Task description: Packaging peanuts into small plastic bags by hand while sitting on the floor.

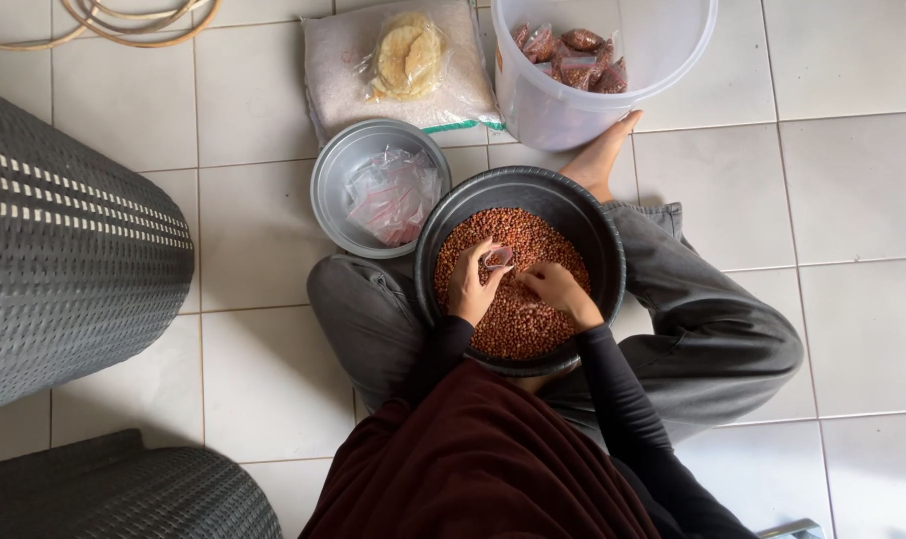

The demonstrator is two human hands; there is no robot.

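White floor tiles (852,180) surround you as your left hand (470,286) pinches a small clear bag (499,259) over the peanuts (518,319) in the black basin (603,230). Your right hand (558,287), fingers curled, scoops beside it. Keep the bag's mouth open, low over the pile.

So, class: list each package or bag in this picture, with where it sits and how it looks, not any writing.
Small clear bag: at the left hand, over the basin of peanuts.
Filled packets: reddish-brown, in the white bucket.
Clear empty bags: in the grey metal bowl.
White sack: flat, top centre.
Bag of pale crackers: on the sack.
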